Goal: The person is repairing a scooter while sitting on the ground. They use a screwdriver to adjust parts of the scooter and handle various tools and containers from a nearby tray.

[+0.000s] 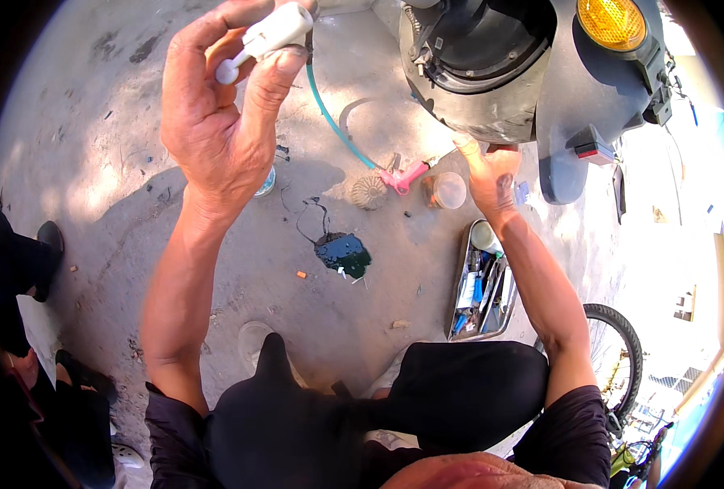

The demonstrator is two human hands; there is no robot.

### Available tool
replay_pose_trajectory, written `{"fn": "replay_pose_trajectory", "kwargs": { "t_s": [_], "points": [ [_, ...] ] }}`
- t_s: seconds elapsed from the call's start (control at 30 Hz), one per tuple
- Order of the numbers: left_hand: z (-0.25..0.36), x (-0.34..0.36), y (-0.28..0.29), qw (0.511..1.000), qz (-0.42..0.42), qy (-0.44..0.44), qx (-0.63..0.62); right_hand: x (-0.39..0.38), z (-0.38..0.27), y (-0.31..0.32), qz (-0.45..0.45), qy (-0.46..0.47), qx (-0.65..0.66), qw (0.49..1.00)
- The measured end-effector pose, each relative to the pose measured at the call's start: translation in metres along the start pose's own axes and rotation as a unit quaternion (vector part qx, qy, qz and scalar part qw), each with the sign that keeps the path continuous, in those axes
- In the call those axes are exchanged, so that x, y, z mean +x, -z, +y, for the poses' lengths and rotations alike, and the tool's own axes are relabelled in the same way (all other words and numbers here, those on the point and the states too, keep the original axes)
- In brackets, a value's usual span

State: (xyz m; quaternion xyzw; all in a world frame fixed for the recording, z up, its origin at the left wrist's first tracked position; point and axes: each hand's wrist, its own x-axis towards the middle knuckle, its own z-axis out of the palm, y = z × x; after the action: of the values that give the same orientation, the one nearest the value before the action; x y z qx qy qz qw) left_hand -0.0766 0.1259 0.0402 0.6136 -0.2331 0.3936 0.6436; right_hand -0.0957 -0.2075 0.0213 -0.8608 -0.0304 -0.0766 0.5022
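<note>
Raised at the upper left, my left hand [219,122] pinches a small white plastic cylinder [279,29] between thumb and fingers; a thin stem with a round end sticks out of it. My right hand [490,173] is at the lower edge of a dusty tyre [492,122] on a scooter-like vehicle, the thumb in sight and the other fingers partly hidden by it. Left of that hand, a pink air gun [407,176] lies on the ground, joined to a teal hose [329,118]. A round translucent tub [448,191] sits between the air gun and my right wrist.
A metal tray [504,328] of tools stands beside my right forearm. Before my feet is a dark wet patch [342,254]. An amber lamp [612,21] is on the vehicle's grey bodywork. A bicycle wheel [635,359] is at right; people in dark trousers [7,261] are at left.
</note>
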Motion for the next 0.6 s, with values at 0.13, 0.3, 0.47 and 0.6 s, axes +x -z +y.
{"fn": "replay_pose_trajectory", "kwargs": {
  "t_s": [0.13,0.3,0.47,0.6],
  "points": [
    [-0.009,-0.009,-0.032,0.999,-0.019,0.037,0.007,0.017,-0.012,-0.015,-0.032,-0.039,-0.005,0.999],
    [-0.019,-0.016,-0.044,0.988,-0.099,-0.075,0.092,0.001,-0.003,0.008,0.048,0.108,-0.049,0.992],
    [-0.027,-0.021,-0.057,0.974,-0.143,-0.122,0.124,-0.012,-0.008,0.01,0.099,0.056,-0.044,0.993],
    [-0.028,-0.015,-0.079,0.967,-0.171,-0.131,0.134,0.0,0.016,0.01,0.02,0.074,-0.095,0.993]
  ]
}}
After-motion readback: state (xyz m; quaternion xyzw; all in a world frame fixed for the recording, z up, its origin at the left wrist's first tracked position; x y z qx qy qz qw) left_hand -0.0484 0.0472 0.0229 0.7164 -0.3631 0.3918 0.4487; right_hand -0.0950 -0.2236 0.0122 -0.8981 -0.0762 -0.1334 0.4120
